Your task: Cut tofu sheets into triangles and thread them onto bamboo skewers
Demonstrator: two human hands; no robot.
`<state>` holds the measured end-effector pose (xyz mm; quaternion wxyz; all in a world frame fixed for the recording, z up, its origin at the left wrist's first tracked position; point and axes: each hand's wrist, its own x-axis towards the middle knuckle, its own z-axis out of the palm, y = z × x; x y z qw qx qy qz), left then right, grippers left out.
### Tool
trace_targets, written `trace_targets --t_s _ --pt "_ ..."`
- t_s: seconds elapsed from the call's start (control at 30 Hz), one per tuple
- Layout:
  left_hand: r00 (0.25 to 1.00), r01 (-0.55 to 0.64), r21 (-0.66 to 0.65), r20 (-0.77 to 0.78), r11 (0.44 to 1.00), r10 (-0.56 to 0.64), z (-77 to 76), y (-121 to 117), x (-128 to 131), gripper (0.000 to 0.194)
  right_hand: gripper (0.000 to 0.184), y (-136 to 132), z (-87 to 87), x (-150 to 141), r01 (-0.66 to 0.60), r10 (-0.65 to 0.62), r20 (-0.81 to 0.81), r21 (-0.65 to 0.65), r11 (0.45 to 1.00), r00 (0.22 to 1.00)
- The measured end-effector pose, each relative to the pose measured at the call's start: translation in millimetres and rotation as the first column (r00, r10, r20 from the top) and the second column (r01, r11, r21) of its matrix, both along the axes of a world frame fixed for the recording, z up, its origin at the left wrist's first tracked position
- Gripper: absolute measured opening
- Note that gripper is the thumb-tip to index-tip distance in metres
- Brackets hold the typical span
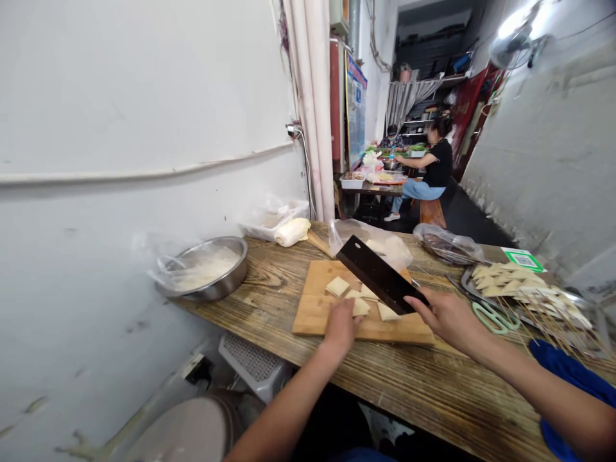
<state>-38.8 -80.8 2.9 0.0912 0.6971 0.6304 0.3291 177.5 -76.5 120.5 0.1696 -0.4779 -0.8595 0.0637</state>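
Note:
In my right hand (pixel 445 316) is the handle of a dark cleaver (pixel 378 273), its wide blade raised at a slant over the wooden cutting board (pixel 308 314). My left hand (pixel 341 327) rests at the board's front, its fingers closed on a pale yellow square piece (pixel 360 307) that looks like tofu sheet; the fingertips are partly hidden. Around it lie several similar pieces, among them a thick square (pixel 337 286) at the left and a flat one (pixel 387 312) near the right hand. The blade covers part of the board and some pieces.
A metal basin (pixel 212 292) stands at the left. Behind the board are a clear plastic bag (pixel 389 247) and a pale roll (pixel 292 232). Green-handled scissors (pixel 495 319), a tray of skewered pieces (pixel 510 279) and a blue cloth (pixel 572 372) lie right. Two people sit farther back.

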Motion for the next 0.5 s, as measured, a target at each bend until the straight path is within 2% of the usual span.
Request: trace_targets --t_s 0.1,0.17,0.23,0.3,0.37,0.43,0.5 --pt "1.000 0.019 0.001 -0.002 1.000 -0.019 0.6 13 24 0.035 0.039 -2 1.2 3 0.028 -0.028 -0.029 -0.003 1.000 0.999" --pt "0.999 0.028 0.002 -0.020 1.000 -0.028 1.8 17 22 0.051 0.039 -4 2.0 8 0.045 -0.045 -0.025 -0.005 0.999 0.999" --pt "0.993 0.091 -0.015 -0.068 0.996 -0.092 4.8 20 4 0.070 0.040 -6 1.7 13 0.056 -0.056 -0.016 -0.001 0.998 0.998" --pt "0.958 0.237 -0.051 -0.156 0.970 -0.242 10.1 28 -26 0.069 0.039 -8 -0.1 19 0.055 -0.055 -0.016 0.000 0.998 0.998" --pt "0.905 0.325 -0.074 -0.267 0.943 -0.332 17.6 42 -56 0.070 0.039 -10 -3.2 22 0.060 -0.060 -0.022 -0.001 0.998 0.998" --pt "0.836 0.399 -0.166 -0.338 0.902 -0.432 25.8 61 -75 0.078 0.039 -10 -6.5 21 0.061 -0.061 -0.030 -0.004 0.998 0.998" --pt "0.759 0.463 -0.293 -0.357 0.837 -0.545 33.4 80 -81 0.077 0.040 -9 -9.1 17 0.059 -0.060 -0.041 -0.013 0.998 0.997"
